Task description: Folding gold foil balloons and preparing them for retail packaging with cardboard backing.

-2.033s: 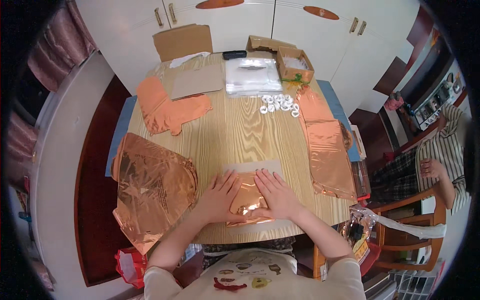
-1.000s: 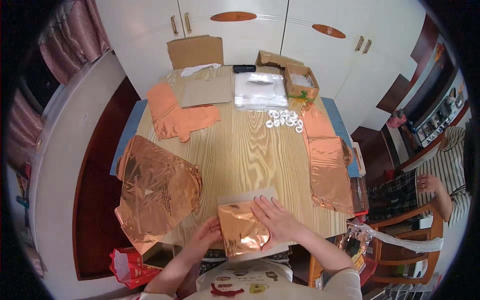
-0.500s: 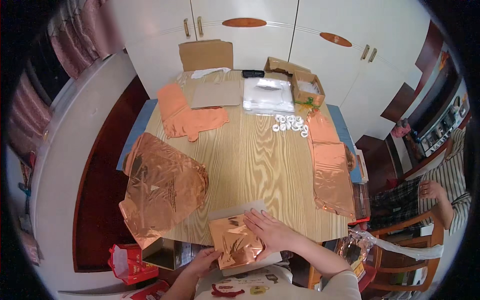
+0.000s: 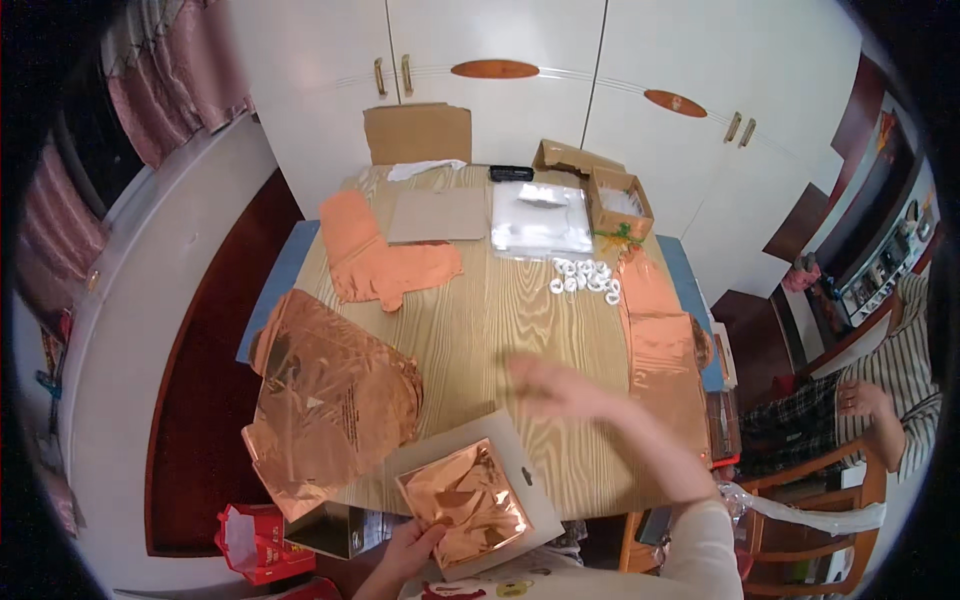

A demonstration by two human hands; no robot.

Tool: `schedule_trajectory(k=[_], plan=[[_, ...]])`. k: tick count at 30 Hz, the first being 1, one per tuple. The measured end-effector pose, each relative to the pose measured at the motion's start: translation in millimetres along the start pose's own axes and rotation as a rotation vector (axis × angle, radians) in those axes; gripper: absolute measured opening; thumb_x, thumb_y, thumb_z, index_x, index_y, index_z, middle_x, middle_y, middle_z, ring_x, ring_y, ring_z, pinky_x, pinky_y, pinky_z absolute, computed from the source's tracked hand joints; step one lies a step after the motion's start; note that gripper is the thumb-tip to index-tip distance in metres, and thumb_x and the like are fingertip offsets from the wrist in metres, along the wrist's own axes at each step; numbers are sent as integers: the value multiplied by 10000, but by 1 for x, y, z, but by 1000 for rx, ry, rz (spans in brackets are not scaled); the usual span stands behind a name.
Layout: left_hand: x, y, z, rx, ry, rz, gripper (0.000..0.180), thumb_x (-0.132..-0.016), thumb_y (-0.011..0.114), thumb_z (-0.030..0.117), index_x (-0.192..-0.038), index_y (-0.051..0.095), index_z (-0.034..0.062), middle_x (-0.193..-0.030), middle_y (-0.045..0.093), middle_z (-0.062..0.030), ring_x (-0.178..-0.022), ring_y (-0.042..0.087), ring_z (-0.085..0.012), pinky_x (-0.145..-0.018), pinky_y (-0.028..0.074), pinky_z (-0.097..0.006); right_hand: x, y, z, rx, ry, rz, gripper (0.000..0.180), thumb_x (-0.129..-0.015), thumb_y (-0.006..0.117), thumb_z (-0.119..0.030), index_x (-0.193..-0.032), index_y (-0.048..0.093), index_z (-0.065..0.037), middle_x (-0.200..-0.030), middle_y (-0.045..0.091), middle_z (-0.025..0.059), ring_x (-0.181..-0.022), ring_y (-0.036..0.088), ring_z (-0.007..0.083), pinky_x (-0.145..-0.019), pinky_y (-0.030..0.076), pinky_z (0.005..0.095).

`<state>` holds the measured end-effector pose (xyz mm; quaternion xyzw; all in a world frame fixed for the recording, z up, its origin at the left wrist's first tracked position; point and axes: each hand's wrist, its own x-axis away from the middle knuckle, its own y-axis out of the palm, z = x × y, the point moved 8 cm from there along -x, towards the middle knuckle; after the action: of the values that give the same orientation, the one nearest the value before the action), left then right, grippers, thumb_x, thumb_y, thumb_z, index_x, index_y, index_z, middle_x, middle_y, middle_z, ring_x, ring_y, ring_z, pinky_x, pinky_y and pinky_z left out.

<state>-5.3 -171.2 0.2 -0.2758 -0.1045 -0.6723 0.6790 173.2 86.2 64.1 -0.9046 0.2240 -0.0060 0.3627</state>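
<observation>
A: Where does the folded copper foil (image 4: 470,500) lie from your grip?

B: Up and to the right of your left hand (image 4: 412,545), on the grey card (image 4: 540,508) at the table's near edge; your thumb presses its lower-left side, fingers hidden beneath, so you seem to have it pinched

A: And its long axis?

B: None you could tell; it looks nearly square, turned askew, the card's slotted margin toward your right

A: Which hand is nearer?

B: Your left, touching it; your right hand (image 4: 560,390) hangs blurred over the table (image 4: 480,340), apart from the card, and you cannot tell how its fingers stand

A: Anything around?

B: The large foil sheet (image 4: 335,400) crowds the card's left corner; the white rings (image 4: 585,278) lie well beyond your right hand
</observation>
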Motion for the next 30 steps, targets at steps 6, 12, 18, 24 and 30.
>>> schedule_trajectory(k=[6, 12, 18, 24, 30], plan=[[-8, -44, -18, 135, -40, 244, 245, -936, 541, 141, -1062, 655, -35, -928, 677, -62, -823, 603, -115, -719, 488, -279, -93, -163, 172, 394, 359, 449, 531, -932, 563, -317, -1331, 493, 27, -1382, 499, 213, -1309, 441, 357, -1093, 352, 398], [-15, -58, -12, 268, 76, 309, 222, -956, 533, 196, -1064, 591, 12, -924, 606, -60, -830, 555, -160, -737, 460, -315, -137, -192, 248, 707, 652, 453, 627, -883, 589, -424, -1314, 491, 20, -1449, 407, 248, -1351, 355, 428, -1076, 306, 580], [-31, -60, -50, 326, -98, 337, 201, -961, 533, 200, -1020, 595, 18, -878, 587, -32, -760, 532, -124, -642, 447, -304, -145, -191, 275, 710, 704, 371, 520, -897, 546, -452, -1231, 550, -55, -1486, 404, 144, -1387, 318, 398, -1076, 299, 600], [-38, -54, -20, 455, -83, 425, 171, -962, 565, 204, -997, 580, 37, -730, 545, 13, -590, 481, -96, -506, 386, -264, -150, -186, 261, 840, 778, 383, 349, -926, 497, -358, -1171, 616, -139, -1263, 599, 107, -1155, 571, 339, -938, 467, 528], [-29, -47, -29, 393, -120, 183, 507, -962, 594, 305, -1369, 406, 68, -898, 582, -77, -690, 532, -145, -576, 445, -259, -152, -201, 213, 907, 657, 576, 224, -914, 543, -296, -904, 702, -138, -884, 691, 74, -929, 649, 286, -742, 537, 425]])
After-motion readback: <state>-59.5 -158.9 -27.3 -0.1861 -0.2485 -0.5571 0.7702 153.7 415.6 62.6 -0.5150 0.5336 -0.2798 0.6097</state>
